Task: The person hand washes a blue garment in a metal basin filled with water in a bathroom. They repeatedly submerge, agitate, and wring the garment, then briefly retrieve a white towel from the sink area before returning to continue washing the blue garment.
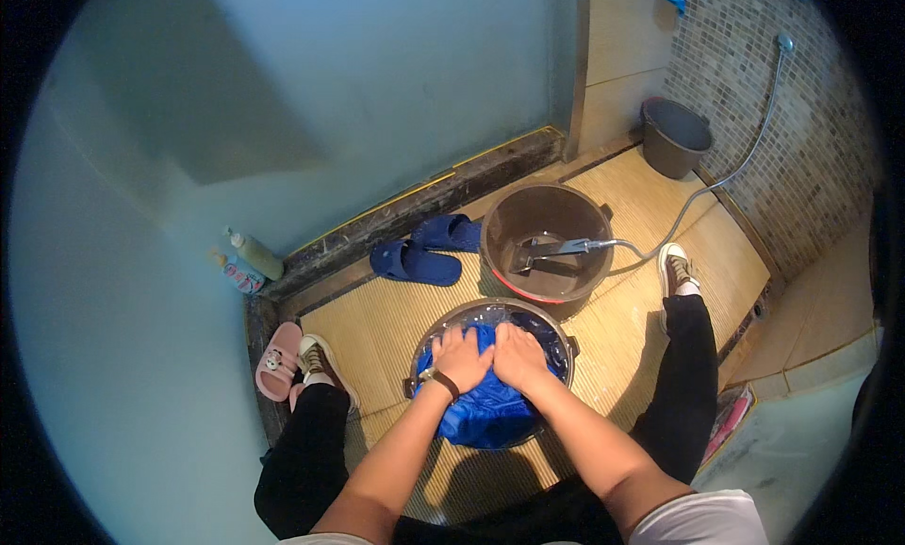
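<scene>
A dark round tub [571,357] stands on the floor between my legs, with water and wet blue fabric [488,418] bunched inside. Palm down on the fabric lies my left hand [461,361], its fingers spread towards the far rim and a dark band on its wrist. Beside it my right hand [520,355] also presses on the blue fabric. Its fingertips point into the tub, and whether they grip a fold cannot be told. Darker wet cloth [544,329] shows at the tub's far right. The fabric's underside is hidden.
Just beyond stands a larger brown bucket [495,227] holding a shower head [551,249] on a metal hose [696,198]. Navy slippers [417,262] lie left of it. Another bucket [675,145], pump bottles [258,255] and a pink slipper [279,361] sit near the walls.
</scene>
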Demonstrator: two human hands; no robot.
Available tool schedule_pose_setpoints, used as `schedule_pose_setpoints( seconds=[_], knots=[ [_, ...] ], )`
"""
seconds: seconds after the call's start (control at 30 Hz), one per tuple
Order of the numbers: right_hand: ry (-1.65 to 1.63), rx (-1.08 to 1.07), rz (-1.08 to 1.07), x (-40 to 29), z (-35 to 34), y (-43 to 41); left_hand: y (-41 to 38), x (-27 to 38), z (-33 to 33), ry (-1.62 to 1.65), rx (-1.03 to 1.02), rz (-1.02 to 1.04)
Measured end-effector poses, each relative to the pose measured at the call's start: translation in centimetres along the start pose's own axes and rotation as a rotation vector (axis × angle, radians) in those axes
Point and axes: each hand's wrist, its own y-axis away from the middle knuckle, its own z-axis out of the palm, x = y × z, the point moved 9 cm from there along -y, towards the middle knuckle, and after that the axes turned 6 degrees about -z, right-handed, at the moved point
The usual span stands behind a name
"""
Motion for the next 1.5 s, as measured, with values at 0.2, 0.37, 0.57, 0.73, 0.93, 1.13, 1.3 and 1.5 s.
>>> schedule_pose_setpoints(
  seconds=[0.2,0.37,0.57,0.73,0.93,1.13,1.3,1.5],
  knots=[
    [-0.261,0.041,0.149,1.4,0.0,-0.4,-2.3,-2.4,0.5,0.143,0.055,-0.216],
    [-1.175,0.044,0.187,3.2,0.8,-1.4,0.9,2.1,-4.5,0.279,0.265,-0.051],
    [-1.455,0.129,0.192,2.2,-0.8,-1.0,6.6,10.5,-9.4,0.311,0.493,0.452],
    [-1.336,0.428,0.346,0.9,-4.0,0.8,2.2,3.2,-8.6,0.58,0.506,0.169],
    [-1.261,0.336,0.258,2.5,-2.9,0.3,4.1,6.3,-8.0,0.532,0.504,0.355],
    [-0.571,0.34,0.049,0.6,-9.8,-0.5,0.4,-2.6,-6.8,0.059,0.178,-0.225],
    [-0.034,-0.143,-0.016,-0.4,-3.7,0.3,2.2,-1.9,0.3,0.044,-0.292,-0.304],
    [0.131,0.046,-0.041,-1.5,-1.6,0.3,0.9,-2.1,0.3,-0.004,-0.057,-0.286]
  ],
)
